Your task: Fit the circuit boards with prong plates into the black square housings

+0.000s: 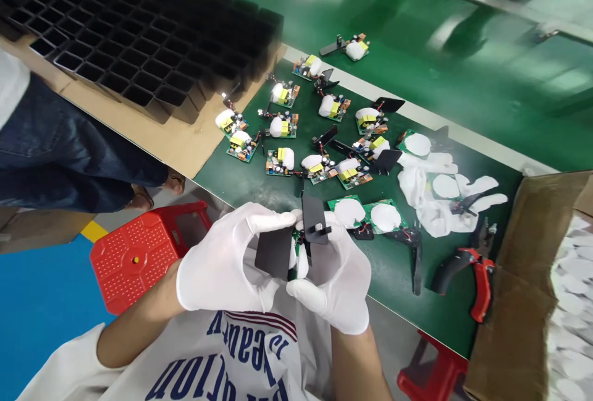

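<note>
Both gloved hands meet just above the near edge of a green counter (417,302). The left hand (227,259) has its fingers closed on a flat black plate (274,251), and the right hand (333,277) grips a second black piece (315,219) with a small metal clip, held upright; a bit of green circuit board (296,246) shows between the two, close to the person's chest.

On the counter beyond lie many small circuit boards (280,163) with yellow and white parts, loosely scattered, some with black plates beside them. To the right sit a crumpled pair of white gloves (430,203) and red-handled pliers (479,277). A cardboard box (519,302) stands at the far right, and a black tray of square cells (139,36) rests on cardboard at upper left. Red stools (134,253) stand on a blue and grey floor, and another person in jeans (60,147) is at the left.
</note>
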A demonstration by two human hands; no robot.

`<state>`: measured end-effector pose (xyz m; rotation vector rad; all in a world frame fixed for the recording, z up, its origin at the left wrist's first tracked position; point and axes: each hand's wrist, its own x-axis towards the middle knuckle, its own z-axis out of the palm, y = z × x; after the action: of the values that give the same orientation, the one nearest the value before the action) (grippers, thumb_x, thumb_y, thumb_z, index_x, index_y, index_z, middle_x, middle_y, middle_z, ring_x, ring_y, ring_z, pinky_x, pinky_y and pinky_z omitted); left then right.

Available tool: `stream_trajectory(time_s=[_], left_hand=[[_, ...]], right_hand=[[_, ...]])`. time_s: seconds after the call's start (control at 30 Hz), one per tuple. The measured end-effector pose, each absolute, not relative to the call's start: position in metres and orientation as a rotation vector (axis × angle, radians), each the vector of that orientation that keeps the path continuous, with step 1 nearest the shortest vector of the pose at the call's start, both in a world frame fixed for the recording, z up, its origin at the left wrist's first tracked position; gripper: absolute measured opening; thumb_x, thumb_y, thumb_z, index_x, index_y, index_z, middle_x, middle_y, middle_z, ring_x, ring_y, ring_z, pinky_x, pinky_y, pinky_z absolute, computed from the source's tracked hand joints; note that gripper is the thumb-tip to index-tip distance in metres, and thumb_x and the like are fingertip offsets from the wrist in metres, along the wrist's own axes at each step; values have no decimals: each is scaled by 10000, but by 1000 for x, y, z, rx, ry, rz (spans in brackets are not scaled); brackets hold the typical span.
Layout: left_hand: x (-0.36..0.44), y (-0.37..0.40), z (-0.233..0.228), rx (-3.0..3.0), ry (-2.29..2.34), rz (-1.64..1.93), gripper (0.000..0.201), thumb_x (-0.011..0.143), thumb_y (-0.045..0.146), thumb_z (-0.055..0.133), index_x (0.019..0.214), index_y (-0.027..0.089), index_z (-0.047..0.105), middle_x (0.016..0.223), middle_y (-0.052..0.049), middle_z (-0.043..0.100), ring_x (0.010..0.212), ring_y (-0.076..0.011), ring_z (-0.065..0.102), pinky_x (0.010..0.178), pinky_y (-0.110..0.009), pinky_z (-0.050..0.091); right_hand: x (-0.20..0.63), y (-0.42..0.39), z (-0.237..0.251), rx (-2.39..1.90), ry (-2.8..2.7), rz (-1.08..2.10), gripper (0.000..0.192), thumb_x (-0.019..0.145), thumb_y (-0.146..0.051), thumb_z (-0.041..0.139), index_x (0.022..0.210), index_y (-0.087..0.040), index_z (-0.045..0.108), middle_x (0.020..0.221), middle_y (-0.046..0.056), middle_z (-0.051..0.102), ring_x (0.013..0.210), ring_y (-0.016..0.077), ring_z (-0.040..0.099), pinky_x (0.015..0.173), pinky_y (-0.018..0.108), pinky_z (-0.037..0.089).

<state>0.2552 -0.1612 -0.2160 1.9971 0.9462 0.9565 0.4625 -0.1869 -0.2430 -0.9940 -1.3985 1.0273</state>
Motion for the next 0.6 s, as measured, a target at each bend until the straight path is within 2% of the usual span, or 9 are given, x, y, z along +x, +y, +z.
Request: stream_trajectory(time_s=[0.23, 0.5, 0.6], left_hand=[[253, -156, -206, 2020, 819, 911, 849, 675, 142, 784, 1487, 288, 582, 1201, -87, 758, 988, -262, 769, 844, -423, 667], [268, -162, -203, 2081, 827, 950, 778, 641, 118, 741, 1394, 262, 606, 1131, -69, 754, 905, -233, 753, 737, -383, 637], [272, -161, -197, 2066, 878, 907, 736, 619, 117, 748, 1333, 250, 628, 1114, -64, 746, 894, -231, 757, 752, -393, 655]], right_hand=[[460, -196, -244, -986, -1382, 872, 605, 798, -519, 957, 1315, -299, 733, 1261, 99, 752, 1158, 350, 739, 946, 496, 655], [473, -198, -250, -934, -1331, 944, 628, 763, -570, 991, 1278, -289, 768, 1182, 85, 786, 1047, 332, 783, 883, 478, 671], [468, -199, -255, -900, -1227, 1005, 622, 788, -578, 969, 1309, -305, 765, 1176, 74, 777, 1061, 319, 781, 920, 475, 674]])
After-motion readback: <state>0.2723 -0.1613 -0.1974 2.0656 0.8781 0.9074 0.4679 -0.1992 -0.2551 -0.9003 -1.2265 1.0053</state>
